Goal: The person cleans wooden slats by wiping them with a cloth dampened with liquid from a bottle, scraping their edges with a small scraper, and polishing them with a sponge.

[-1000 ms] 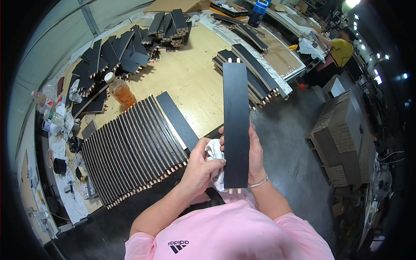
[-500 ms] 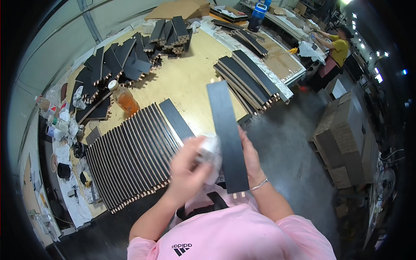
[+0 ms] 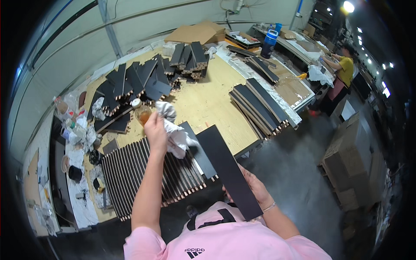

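Observation:
My left hand [image 3: 156,133] is closed on a crumpled white cloth [image 3: 177,138] that hangs to its right. The same hand is at a clear bottle of orange liquid [image 3: 142,115] with a pale cap, covering its lower part; whether the fingers grip the bottle I cannot tell. In my right hand [image 3: 255,187] is a long black board [image 3: 229,173], held tilted in front of me by its right edge, some fingers hidden beneath. Another black board [image 3: 197,147] lies flat on the table beside a row of black boards on edge [image 3: 143,182], with light wooden pegs at their ends.
Loose black boards [image 3: 138,80] are heaped at the back left of the wooden table [image 3: 208,102]. Stacked boards [image 3: 260,106] lie along its right edge. A blue jug [image 3: 269,44] stands farther back. Cardboard boxes [image 3: 355,160] and a person in yellow [image 3: 344,71] are at right.
My left hand has gone from beside the held board to the bottle, taking the cloth along. The held board has tilted and dropped lower. The whole view has shifted.

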`<action>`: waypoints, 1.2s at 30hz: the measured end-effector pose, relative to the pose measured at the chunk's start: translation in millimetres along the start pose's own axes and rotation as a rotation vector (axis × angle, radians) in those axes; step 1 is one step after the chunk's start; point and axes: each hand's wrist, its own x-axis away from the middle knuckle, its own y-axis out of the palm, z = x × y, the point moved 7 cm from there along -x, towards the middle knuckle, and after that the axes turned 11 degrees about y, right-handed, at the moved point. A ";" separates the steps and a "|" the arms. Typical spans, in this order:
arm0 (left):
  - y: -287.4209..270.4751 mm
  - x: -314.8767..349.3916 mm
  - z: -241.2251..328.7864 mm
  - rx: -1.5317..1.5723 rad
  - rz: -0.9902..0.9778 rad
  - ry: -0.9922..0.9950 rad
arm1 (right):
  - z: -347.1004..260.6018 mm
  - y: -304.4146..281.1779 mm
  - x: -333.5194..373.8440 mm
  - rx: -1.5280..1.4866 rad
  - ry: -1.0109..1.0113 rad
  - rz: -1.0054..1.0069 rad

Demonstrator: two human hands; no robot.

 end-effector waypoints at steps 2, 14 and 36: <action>32.5 18.0 42.2 0.357 0.045 -0.101 | -6.9 -21.3 -1.1 0.028 -0.043 0.040; 110.1 288.1 160.1 0.266 -1.033 0.580 | -66.6 -67.5 -53.7 -0.155 -0.286 0.140; -9.2 276.2 39.5 0.215 -0.196 -0.510 | -257.2 -203.4 -134.5 1.839 -0.405 1.236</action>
